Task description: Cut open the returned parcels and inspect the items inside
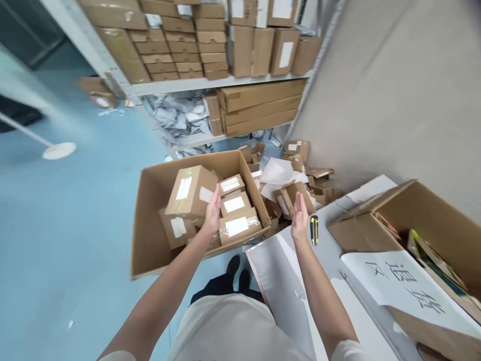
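Note:
My left hand (213, 209) is held flat with fingers stretched forward over a large open carton (150, 200), and nothing is in it. Inside the carton lie several taped boxes with white labels; the biggest box (191, 193) is just left of that hand, and a smaller labelled box (235, 204) is to its right. My right hand (299, 220), also flat with nothing in it, is above the edge of a grey-white table. A yellow and black utility knife (314, 230) lies on the table just right of it. Whether either hand touches a box, I cannot tell.
A metal shelf (169, 89) with stacked cardboard boxes and grey bags stands ahead. Discarded open boxes and white packing sheets (278, 171) lie heaped by the wall. On the table at right is an open carton (364, 233) with a handwritten paper sign (409, 286).

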Available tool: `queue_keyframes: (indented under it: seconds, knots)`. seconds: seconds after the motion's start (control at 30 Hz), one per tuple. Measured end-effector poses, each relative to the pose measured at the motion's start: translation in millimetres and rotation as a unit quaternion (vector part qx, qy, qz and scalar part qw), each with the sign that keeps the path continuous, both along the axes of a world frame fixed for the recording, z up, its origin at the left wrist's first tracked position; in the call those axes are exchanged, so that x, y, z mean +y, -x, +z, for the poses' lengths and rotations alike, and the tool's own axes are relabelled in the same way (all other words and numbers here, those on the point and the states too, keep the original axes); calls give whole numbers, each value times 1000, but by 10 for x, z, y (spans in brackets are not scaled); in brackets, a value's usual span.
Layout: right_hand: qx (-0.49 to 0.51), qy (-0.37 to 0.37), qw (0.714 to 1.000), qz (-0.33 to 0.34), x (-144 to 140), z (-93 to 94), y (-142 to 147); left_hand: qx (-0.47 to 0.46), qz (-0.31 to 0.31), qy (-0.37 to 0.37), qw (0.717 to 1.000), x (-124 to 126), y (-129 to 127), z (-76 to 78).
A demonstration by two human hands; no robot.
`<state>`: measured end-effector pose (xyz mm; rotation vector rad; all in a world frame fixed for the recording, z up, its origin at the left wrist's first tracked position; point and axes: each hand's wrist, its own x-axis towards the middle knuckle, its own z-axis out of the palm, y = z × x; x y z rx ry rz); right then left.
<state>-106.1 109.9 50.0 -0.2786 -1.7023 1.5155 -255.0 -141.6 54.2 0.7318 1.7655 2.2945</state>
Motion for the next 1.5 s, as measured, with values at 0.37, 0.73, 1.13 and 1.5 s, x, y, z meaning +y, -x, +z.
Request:
queue_keyframes:
  seconds: [0.37, 0.73, 1.13, 1.5]
  knots:
    - [-47, 5, 980, 192, -862, -185, 498, -31, 195, 31, 980, -1091, -397, -134]
    - [-79, 0, 961, 264, -1889, -380, 1170, -58, 261, 32, 963, -2075, -121, -437]
    - [-179, -22, 959, 217, -2564, -897, 2091, -86, 234, 59, 967, -2627, 1053, -1073]
    - [-285, 17, 931, 226, -2643, -1839, 3073, -346, 193, 110, 911, -2607, 2336, -2280]
